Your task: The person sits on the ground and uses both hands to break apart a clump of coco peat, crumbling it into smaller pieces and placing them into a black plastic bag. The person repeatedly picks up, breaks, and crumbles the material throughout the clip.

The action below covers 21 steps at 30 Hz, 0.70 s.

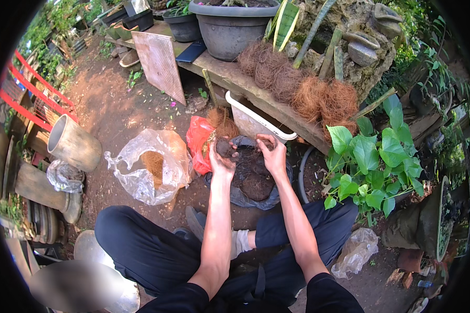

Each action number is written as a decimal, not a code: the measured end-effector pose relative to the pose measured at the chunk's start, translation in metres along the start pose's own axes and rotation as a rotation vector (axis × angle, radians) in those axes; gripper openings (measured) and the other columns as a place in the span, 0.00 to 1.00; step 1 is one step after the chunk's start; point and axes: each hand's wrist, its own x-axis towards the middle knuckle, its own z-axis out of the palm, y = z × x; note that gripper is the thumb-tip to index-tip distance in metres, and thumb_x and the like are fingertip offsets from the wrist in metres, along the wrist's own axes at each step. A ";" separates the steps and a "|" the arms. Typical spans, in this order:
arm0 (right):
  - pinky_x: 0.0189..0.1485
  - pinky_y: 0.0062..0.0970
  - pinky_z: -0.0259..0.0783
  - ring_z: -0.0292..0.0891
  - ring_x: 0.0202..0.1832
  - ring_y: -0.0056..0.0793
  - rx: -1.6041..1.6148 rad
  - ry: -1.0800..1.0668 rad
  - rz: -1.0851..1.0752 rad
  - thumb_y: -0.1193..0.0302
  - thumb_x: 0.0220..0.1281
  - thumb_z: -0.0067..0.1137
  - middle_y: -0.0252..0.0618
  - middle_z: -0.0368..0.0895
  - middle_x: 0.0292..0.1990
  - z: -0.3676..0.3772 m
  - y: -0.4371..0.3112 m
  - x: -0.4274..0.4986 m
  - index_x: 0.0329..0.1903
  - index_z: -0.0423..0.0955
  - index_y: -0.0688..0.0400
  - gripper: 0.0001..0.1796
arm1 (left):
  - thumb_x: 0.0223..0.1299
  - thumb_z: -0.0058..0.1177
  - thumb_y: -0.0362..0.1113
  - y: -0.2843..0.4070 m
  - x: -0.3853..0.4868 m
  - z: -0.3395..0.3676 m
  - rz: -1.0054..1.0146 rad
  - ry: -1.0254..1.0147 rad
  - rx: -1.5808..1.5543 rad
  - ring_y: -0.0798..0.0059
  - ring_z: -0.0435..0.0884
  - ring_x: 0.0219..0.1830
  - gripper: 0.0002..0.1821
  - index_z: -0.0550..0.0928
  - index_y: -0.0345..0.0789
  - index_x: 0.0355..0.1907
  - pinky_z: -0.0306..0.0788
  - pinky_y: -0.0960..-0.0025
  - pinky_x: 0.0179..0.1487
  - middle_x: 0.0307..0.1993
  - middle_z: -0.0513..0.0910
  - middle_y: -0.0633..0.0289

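Note:
My left hand (222,158) holds a dark clump of soil (224,148) in its cupped palm. To its right, my right hand (272,152) has its fingers bent around a small dark piece of soil or fibre. Beneath both hands lies a dark plastic bag (272,199), opened out, with dark soil and fibrous lumps (257,187) in it. A red plastic bag (199,144) and a brown fibre ball (222,123) touch or lie close behind my left hand. Farther left, a clear plastic bag (131,187) contains loose brown fibre (153,166).
A white-rimmed basin (254,121) stands tilted against a stone ledge (219,80). Several fibre-wrapped balls (321,101), some with plant cuttings, line the ledge beside a large grey pot (235,33). A leafy plant (372,160) grows at right; an empty-looking pot (74,143) lies left.

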 end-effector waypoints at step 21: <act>0.42 0.28 0.78 0.85 0.36 0.29 -0.300 -0.198 -0.088 0.73 0.60 0.66 0.44 0.88 0.38 -0.018 -0.025 0.001 0.45 0.84 0.62 0.12 | 0.71 0.49 0.54 -0.003 -0.002 0.011 -0.025 -0.067 -0.062 0.69 0.81 0.38 0.21 0.79 0.39 0.51 0.74 0.73 0.35 0.43 0.82 0.59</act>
